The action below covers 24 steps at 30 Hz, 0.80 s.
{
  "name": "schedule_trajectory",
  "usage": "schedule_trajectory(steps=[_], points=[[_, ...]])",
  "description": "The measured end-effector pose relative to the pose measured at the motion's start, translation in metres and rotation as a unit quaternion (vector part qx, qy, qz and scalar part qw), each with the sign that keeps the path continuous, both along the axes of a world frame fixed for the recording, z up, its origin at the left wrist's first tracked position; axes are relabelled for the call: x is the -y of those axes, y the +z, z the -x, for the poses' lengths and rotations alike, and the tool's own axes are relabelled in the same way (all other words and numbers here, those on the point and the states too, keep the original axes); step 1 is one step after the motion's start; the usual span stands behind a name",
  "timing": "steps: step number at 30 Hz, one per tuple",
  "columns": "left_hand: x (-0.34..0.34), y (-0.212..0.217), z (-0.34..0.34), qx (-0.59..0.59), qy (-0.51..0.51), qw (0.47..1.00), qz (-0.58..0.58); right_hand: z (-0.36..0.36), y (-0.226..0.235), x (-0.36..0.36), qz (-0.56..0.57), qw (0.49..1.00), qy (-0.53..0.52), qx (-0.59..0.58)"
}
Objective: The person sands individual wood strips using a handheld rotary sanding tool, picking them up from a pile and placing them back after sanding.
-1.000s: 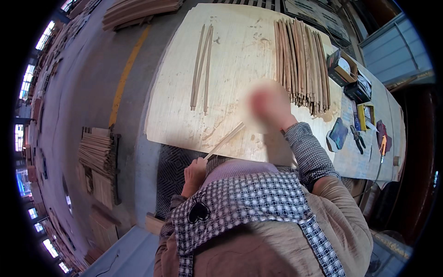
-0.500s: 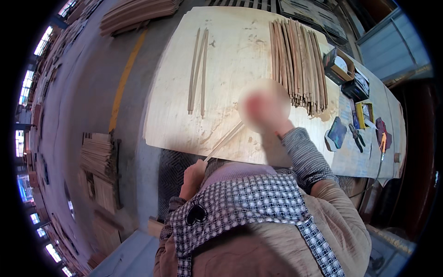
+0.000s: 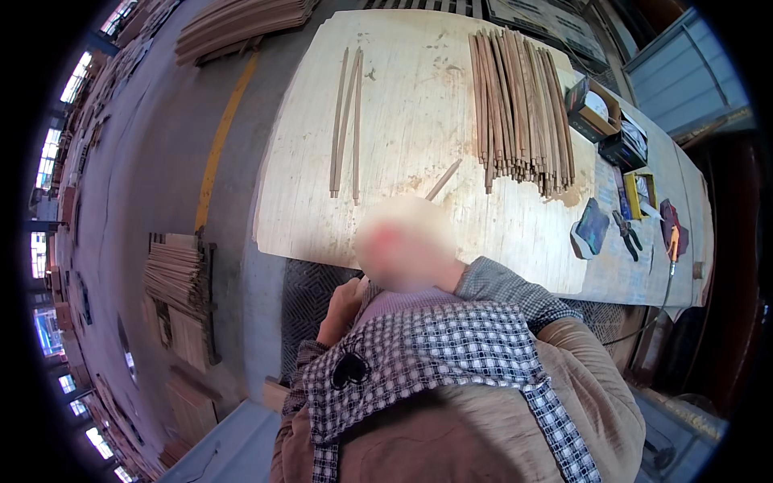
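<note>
Head view is showing a pale plywood worktop (image 3: 403, 105) as the landmark, with the person leaning over its near edge. Right hand (image 3: 407, 241) is lying blurred at that near edge, gripping the lower end of a thin wooden strip (image 3: 444, 179) that is slanting up and away across the board; how tightly the fingers are closing cannot be told. Left hand (image 3: 342, 310) is hanging just below the worktop's near edge, against the chest, and whether it is holding anything cannot be told. Three long strips (image 3: 346, 121) are lying toward the worktop's left part, a large bundle of strips (image 3: 519, 109) toward its right, and pliers (image 3: 626, 235) further right
</note>
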<state>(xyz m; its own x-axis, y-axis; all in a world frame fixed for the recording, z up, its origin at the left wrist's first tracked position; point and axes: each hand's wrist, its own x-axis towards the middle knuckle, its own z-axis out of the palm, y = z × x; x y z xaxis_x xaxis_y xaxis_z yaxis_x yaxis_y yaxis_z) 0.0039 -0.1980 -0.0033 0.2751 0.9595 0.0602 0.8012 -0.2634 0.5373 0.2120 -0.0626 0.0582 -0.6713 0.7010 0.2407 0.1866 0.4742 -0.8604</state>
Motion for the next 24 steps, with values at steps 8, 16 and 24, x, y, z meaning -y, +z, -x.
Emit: schedule_trajectory(steps=[8,16,24], points=[[0.003,0.008,0.005,0.104,0.015,0.990,0.093,-0.053,0.065,-0.096,0.037,0.902,-0.233,0.361],[0.017,0.000,-0.011,-0.091,0.179,0.972,0.118,-0.028,0.055,-0.043,-0.017,0.945,-0.150,0.291],[0.007,0.022,-0.008,-0.042,0.176,0.966,0.186,-0.035,0.008,-0.064,0.074,0.968,-0.180,0.157]])
